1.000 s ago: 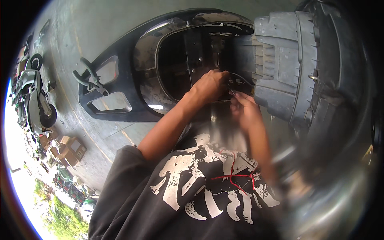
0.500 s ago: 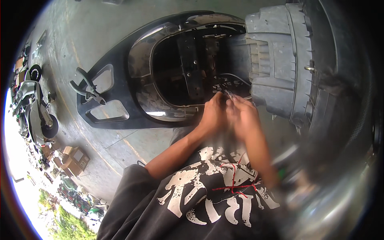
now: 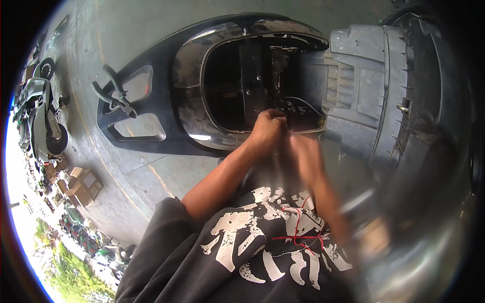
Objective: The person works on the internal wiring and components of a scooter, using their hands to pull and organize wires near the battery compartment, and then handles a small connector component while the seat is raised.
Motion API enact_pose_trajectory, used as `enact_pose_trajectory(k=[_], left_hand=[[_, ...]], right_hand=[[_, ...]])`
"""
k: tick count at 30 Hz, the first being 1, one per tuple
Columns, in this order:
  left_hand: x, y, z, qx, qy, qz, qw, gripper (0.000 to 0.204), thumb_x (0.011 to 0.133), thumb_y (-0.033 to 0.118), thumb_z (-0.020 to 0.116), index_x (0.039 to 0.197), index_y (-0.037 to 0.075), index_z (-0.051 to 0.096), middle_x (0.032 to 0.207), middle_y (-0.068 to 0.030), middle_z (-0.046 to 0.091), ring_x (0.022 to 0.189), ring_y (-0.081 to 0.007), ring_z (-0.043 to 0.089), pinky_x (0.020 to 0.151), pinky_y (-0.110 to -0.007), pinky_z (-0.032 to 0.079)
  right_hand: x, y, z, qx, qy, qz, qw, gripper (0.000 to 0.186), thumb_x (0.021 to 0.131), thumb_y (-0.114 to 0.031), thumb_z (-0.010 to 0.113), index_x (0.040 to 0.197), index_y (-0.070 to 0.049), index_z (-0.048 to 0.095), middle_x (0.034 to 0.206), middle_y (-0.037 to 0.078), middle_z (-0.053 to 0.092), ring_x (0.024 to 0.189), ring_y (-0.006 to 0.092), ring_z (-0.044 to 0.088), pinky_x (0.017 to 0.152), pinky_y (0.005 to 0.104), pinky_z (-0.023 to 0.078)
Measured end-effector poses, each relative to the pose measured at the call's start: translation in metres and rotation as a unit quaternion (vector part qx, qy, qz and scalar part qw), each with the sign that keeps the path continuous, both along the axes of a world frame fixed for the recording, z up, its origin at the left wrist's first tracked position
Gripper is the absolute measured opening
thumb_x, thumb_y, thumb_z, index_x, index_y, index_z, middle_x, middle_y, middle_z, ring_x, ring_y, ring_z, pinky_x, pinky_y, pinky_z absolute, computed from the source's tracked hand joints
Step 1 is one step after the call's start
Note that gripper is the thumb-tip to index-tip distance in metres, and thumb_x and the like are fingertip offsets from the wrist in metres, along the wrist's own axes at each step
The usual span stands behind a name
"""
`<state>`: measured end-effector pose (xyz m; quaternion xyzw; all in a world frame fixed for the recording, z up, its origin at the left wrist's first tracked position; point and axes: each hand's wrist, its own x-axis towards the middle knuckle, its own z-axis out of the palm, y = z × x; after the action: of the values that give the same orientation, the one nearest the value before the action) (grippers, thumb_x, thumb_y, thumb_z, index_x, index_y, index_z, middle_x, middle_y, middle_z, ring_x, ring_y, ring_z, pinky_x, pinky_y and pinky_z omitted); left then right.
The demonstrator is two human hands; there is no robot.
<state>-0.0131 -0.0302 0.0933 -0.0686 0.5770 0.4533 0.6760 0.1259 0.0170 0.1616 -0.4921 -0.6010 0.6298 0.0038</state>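
Note:
My left hand (image 3: 268, 130) is closed at the near edge of the open black bay (image 3: 227, 86) in a glossy vehicle body. What its fingertips grip is hidden. Close beside it, slightly lower, my right hand (image 3: 302, 154) is smeared by motion, so its grip is unclear. A thin cable (image 3: 313, 106) curves through the bay just above them. On the black tail panel (image 3: 172, 144) with two cutouts, pliers (image 3: 119, 98) with dark handles lie at the left.
A grey ribbed plastic housing (image 3: 364, 91) fills the right of the bay. Parked scooters (image 3: 40, 116), cardboard boxes (image 3: 83, 187) and other parts line the concrete floor (image 3: 131, 187) at the far left, beside a bright opening with foliage (image 3: 70, 262).
Compared with a second ago, both hands have pulled down out of the bay toward my body and are closer together. The pliers have stayed on the panel.

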Motion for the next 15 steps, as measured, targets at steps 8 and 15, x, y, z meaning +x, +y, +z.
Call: enact_pose_trajectory(k=[8,15], left_hand=[[-0.035,0.016,0.013,0.038,0.11,-0.268,0.956,0.024,0.089,0.002,0.05,0.108,-0.01,0.059,0.07,-0.0073,0.057,0.054,-0.0122,0.052,0.046,-0.028,0.041],[-0.059,0.04,0.009,-0.022,-0.042,-0.205,0.978,0.015,0.088,0.005,0.054,0.092,-0.006,0.063,0.067,-0.0036,0.053,0.051,-0.0116,0.048,0.044,-0.027,0.039]], right_hand=[[-0.016,0.009,-0.057,0.2,-0.094,-0.003,0.975,0.039,0.073,-0.015,0.074,0.105,0.002,0.058,0.097,0.016,0.063,0.089,0.0279,0.062,0.08,0.039,0.049],[-0.019,0.021,-0.086,0.144,-0.046,-0.048,0.987,0.048,0.068,-0.017,0.081,0.106,-0.002,0.056,0.1,0.014,0.066,0.097,0.0282,0.064,0.085,0.0379,0.049]])
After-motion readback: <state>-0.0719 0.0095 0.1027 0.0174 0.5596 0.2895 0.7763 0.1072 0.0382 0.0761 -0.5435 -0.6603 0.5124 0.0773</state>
